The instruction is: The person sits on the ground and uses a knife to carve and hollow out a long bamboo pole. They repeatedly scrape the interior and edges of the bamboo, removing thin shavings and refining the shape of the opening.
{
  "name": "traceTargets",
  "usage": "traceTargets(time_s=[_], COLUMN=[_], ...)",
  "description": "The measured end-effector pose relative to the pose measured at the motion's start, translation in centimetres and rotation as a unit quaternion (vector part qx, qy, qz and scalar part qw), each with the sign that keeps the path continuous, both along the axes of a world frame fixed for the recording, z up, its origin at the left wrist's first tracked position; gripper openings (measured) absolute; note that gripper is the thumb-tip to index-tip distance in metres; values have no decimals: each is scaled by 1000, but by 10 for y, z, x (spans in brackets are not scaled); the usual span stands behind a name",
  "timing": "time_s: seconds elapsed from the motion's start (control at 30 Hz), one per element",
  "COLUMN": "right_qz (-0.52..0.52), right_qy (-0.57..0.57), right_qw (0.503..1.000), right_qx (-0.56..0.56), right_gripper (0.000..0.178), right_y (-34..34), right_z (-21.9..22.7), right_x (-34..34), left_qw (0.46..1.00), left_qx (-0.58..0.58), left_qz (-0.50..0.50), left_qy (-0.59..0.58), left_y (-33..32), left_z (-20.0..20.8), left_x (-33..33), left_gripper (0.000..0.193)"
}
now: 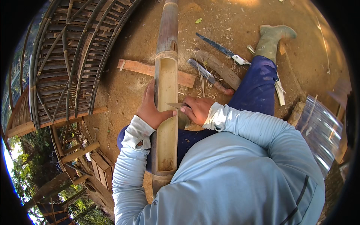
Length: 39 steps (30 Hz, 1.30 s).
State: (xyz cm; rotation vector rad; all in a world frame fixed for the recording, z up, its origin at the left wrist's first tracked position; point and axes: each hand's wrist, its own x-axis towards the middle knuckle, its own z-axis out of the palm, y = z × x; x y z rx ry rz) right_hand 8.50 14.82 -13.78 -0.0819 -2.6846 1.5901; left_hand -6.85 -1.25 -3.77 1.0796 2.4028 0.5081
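On the brown dirt ground [240,18] lie a saw [219,46], a wooden-handled blade [210,77], a reddish board [140,68] — and a grey-brown plank [222,70].

no readable text, no legible label or brand, no number or sign that can be made out anywhere in view

The head view, taken by the left camera of a side-by-side pair, looks steeply down past the wearer's torso [240,168], the hands [151,109] near mid-frame; its wide fisheye takes in the surrounding ground [236,17], bending edges toward the rim.
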Motion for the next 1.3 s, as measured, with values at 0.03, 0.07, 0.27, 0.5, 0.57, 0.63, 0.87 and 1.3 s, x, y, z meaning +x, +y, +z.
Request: traceTargets(time_s=[0.03, 0.07, 0.27, 0.5, 0.57, 0.63, 0.87, 1.3], right_qz=[-2, -4, -9, -13, -16, -15, -15, -51], right_qy=[-8, -16, 2, 5, 13, 16, 24, 58], right_qw=[1000, 1000, 1000, 1000, 1000, 1000, 1000, 997], right_qx=[1, 2, -9, -10, -14, -11, 0, 1], right_gripper=[36, 36, 37, 37, 37, 37, 38, 43], right_y=[0, 0, 1, 3, 3, 3, 3, 9], right_z=[1, 3, 0, -12, -14, -17, -16, -31], right_x=[-1, -2, -6, -17, -18, -19, -21, -38], left_qw=[998, 998, 998, 998, 997, 998, 998, 997], left_qx=[-7, -10, -24, -44, -49, -48, -42, -36], left_qz=[-35, -42, -53, -48, -48, -43, -54, -59], left_qy=[42, 43, 34, 24, 19, 6, 3, -33], left_y=[4, 7, 20, 29, 30, 31, 31, 50], left_z=[-1, -2, -5, -8, -8, -8, -10, -5], left_x=[-3, -5, -18, -26, -28, -29, -32, -41], left_gripper=[122, 123, 125, 126, 126, 128, 129, 122])
